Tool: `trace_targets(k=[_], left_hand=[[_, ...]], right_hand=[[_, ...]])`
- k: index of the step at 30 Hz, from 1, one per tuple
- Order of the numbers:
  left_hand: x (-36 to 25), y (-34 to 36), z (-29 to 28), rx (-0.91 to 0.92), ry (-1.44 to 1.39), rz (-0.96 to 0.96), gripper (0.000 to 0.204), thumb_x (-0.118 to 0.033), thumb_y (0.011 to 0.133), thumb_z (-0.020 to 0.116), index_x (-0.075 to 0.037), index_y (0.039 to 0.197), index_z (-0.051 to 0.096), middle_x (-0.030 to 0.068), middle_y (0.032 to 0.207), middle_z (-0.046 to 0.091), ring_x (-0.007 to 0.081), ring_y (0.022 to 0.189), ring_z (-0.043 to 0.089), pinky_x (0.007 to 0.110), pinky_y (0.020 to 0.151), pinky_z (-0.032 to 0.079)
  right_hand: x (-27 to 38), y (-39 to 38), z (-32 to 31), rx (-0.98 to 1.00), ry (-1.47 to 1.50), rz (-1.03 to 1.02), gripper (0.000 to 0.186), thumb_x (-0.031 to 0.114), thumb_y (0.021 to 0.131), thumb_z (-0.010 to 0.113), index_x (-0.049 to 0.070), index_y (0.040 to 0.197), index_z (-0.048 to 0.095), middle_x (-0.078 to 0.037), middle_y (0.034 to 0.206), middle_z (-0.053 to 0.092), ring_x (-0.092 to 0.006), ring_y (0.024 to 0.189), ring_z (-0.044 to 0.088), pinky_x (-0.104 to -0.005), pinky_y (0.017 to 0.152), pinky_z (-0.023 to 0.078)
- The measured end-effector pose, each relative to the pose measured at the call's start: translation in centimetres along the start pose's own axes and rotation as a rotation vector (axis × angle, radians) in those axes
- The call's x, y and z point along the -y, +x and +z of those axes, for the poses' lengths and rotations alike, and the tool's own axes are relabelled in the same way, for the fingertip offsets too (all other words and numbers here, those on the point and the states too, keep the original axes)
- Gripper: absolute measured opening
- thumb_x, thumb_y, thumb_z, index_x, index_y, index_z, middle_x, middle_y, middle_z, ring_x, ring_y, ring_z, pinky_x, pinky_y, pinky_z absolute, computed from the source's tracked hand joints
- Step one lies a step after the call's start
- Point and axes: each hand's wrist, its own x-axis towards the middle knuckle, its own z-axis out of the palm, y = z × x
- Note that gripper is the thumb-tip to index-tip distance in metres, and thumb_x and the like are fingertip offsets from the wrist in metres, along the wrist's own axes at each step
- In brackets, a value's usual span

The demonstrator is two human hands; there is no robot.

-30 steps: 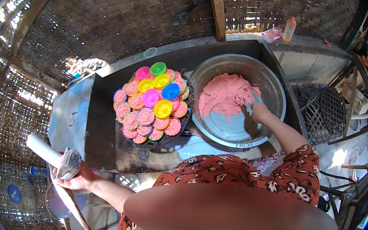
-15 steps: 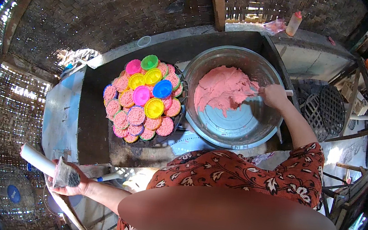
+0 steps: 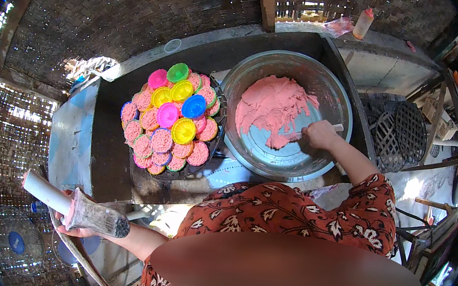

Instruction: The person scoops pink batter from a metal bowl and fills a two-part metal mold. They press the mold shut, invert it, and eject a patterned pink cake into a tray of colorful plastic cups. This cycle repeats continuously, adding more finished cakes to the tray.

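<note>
My right hand (image 3: 322, 135) grips a pale spatula (image 3: 337, 127) inside the large grey metal basin (image 3: 335, 98), its blade at the lower edge of a mound of pink paste (image 3: 270, 102). My left hand (image 3: 73, 231), at the lower left, holds a white tube (image 3: 45, 193) with a cloudy, smudged piece (image 3: 96, 218) on its right end, which partly hides my fingers. Left of the basin stands a heap of small colourful moulds filled with pink piped rounds (image 3: 144, 144), topped with empty-looking green, pink, yellow and blue cups (image 3: 184, 131).
A dark raised-edged worktop (image 3: 112, 129) bears both. A squeeze bottle (image 3: 363, 24) and pink bag (image 3: 339, 25) sit on the back ledge. Black lattice baskets (image 3: 396, 134) lie right; wooden frames (image 3: 433, 206) stand beyond. A fan (image 3: 17, 242) is at the lower left.
My right hand has gone down and left in the basin since half a second ago, drawing the spatula through the paste. The cloudy piece in my left hand has swung rightward. The whole view has shifted slightly.
</note>
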Motion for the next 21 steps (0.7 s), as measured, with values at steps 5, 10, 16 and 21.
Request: trace_targets(k=[5, 10, 16, 21], left_hand=[[-0.7, 0.2, -0.4, 0.063, 0.053, 0.022, 0.040, -0.040, 0.073, 0.066, -0.010, 0.099, 0.060, 0.0204, 0.119, 0.047, 0.0349, 0.111, 0.044, 0.052, 0.094, 0.035], [-1.6, -0.1, 0.0, 0.079, 0.130, -0.050, 0.036, -0.040, 0.074, 0.065, -0.015, 0.099, 0.060, 0.0141, 0.117, 0.050, 0.0319, 0.110, 0.044, 0.050, 0.094, 0.033], [1.8, -0.4, 4.8, 0.025, 0.487, 0.066, 0.026, -0.028, 0.077, 0.061, -0.013, 0.098, 0.054, 0.0113, 0.114, 0.050, 0.0287, 0.103, 0.049, 0.046, 0.085, 0.043], [5.0, 0.8, 6.2, 0.411, 0.893, 0.134, 0.035, -0.017, 0.069, 0.067, -0.004, 0.099, 0.053, 0.0187, 0.095, 0.052, 0.0337, 0.085, 0.055, 0.045, 0.074, 0.049]], right_hand=[[-0.3, 0.0, -1.7, -0.013, -0.018, 0.087, 0.019, 0.014, 0.070, 0.056, 0.014, 0.088, 0.064, -0.010, 0.078, 0.064, -0.0271, 0.074, 0.063, -0.0397, 0.063, 0.049], [0.2, 1.1, 1.8, -0.149, -0.027, 0.056, 0.011, 0.011, 0.070, 0.056, 0.010, 0.077, 0.065, -0.012, 0.076, 0.064, -0.0270, 0.075, 0.063, -0.0394, 0.063, 0.050], [-0.6, -2.7, -2.8, 0.137, 0.171, 0.112, 0.025, 0.025, 0.069, 0.059, 0.014, 0.089, 0.068, -0.013, 0.087, 0.065, -0.0302, 0.079, 0.062, -0.0394, 0.071, 0.049], [-1.6, -7.4, -7.3, -0.068, 0.774, -0.034, 0.035, 0.035, 0.078, 0.061, 0.007, 0.100, 0.064, -0.008, 0.083, 0.064, -0.0188, 0.070, 0.059, -0.0317, 0.062, 0.045]])
